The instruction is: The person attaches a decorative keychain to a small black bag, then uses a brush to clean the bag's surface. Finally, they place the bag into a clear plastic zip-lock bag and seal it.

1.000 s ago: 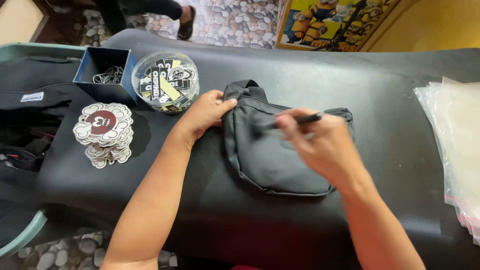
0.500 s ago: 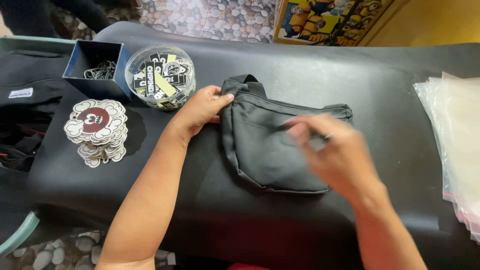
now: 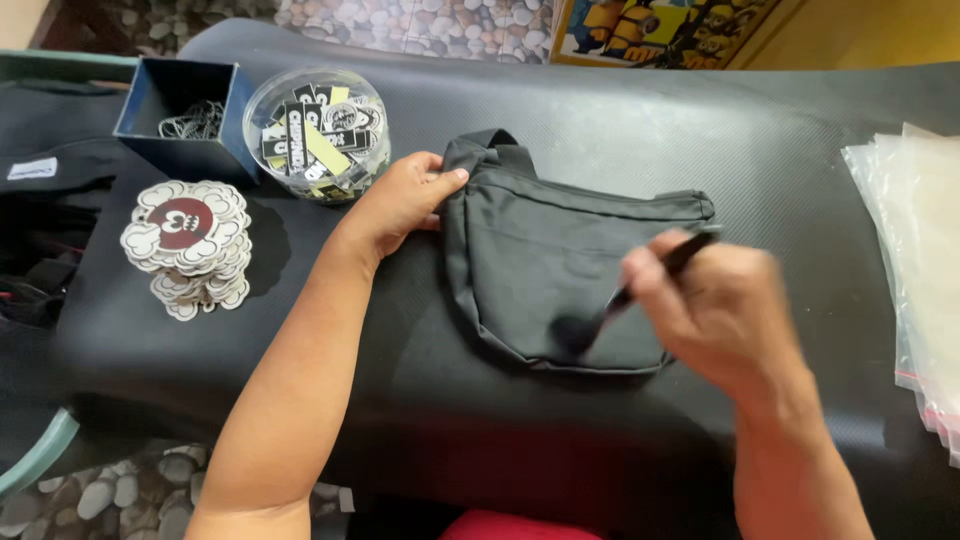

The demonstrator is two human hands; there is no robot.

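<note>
1. At centre of the black padded table (image 3: 800, 120), the right hand (image 3: 715, 305) is closed around a slim black brush-like tool (image 3: 640, 285), its blurred dark tip low on the front of the small black fabric pouch bag (image 3: 560, 265).
2. Left hand (image 3: 405, 200), at 9 o'clock of the bag, lies flat with fingers pinning the bag's upper left corner by the strap loop; it grips nothing.
3. Progress, as judged: brushing is under way on the lower front panel; the upper panel shows no clear mark of work either way.
4. At 10 o'clock: round clear plastic tub of black-and-yellow tags (image 3: 315, 130), blue square box of metal chains (image 3: 185, 115), stack of white cloud-edged round stickers (image 3: 190, 245).
5. At 3 o'clock: pile of clear plastic sleeves (image 3: 915, 260), well apart.
6. Nothing stands between hands and bag.
</note>
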